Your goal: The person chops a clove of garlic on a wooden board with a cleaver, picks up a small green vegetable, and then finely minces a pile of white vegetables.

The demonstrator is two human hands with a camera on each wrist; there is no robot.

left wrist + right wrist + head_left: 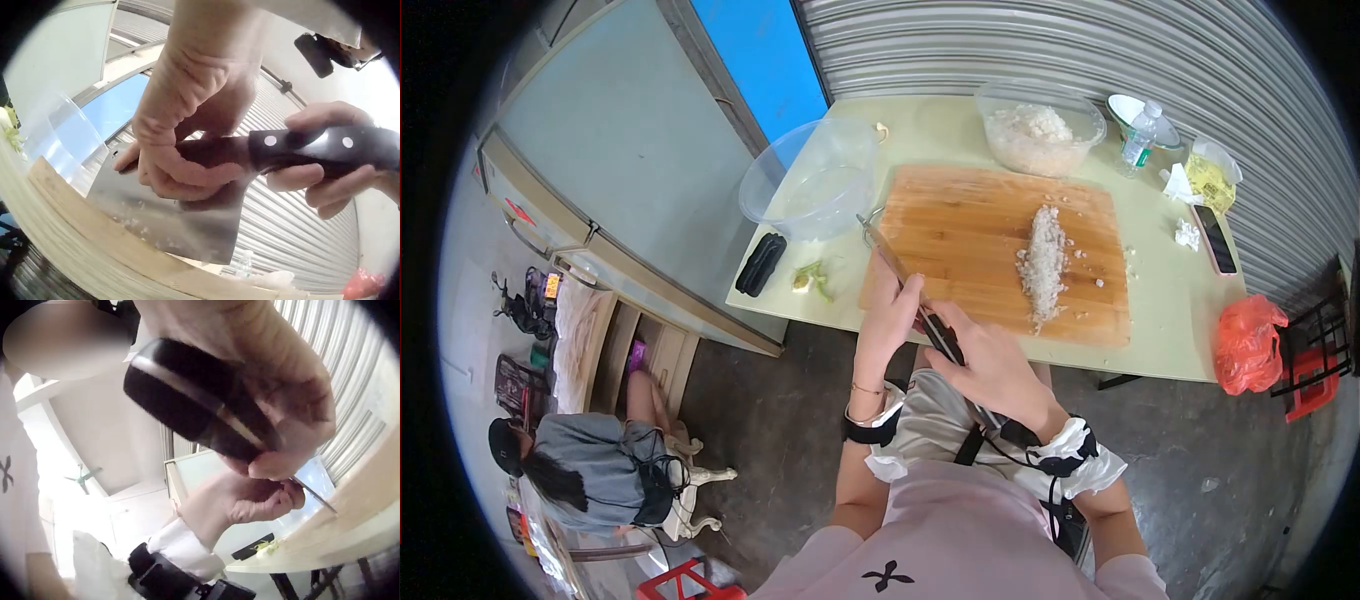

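Observation:
A broad cleaver blade (169, 219) with white bits stuck on its face hangs over the near left part of the wooden cutting board (960, 230). My right hand (998, 372) grips its black handle (312, 149). The fingers of my left hand (887, 325) are curled over the blade's top edge; in the left wrist view that hand (187, 150) pinches the blade near the handle. A long pile of chopped white pieces (1045, 265) lies on the board's right half, with loose crumbs around it.
Behind the board stands a clear tub (1040, 150) of white chopped food. An empty clear bowl (815, 185), black object (760, 264) and green scraps (812, 279) are at left. Bottle (1140, 140), phone (1215, 240) and red bag (1248, 345) are at right. A person (600, 460) sits at far left.

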